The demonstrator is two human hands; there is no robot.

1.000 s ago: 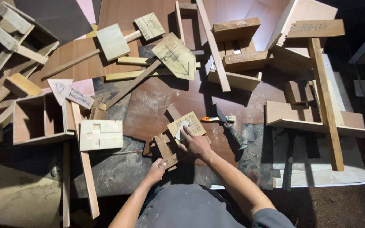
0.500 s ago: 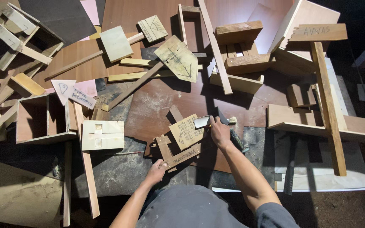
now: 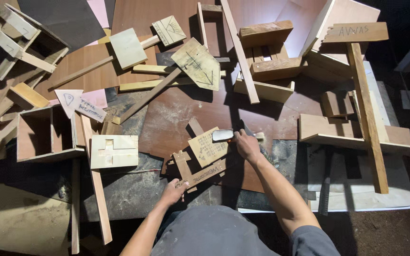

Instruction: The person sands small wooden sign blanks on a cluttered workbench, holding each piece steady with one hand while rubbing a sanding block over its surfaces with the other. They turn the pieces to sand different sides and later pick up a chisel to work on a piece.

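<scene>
Surface: dusty workbench [image 3: 134, 199], scrap-covered.
Left hand [image 3: 174, 192]: clamped on small wooden sign [image 3: 200, 163].
Right hand [image 3: 246, 144]: gripping scraper [image 3: 224, 135] at sign's 2 o'clock.
Edges: dark floor at 3 o'clock.

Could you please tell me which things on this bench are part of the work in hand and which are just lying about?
In hand: small wooden sign assembly, left hand, right hand, metal-bladed tool.
Lying about: open wooden box, arrow-shaped sign, cross-marked panel.
</scene>
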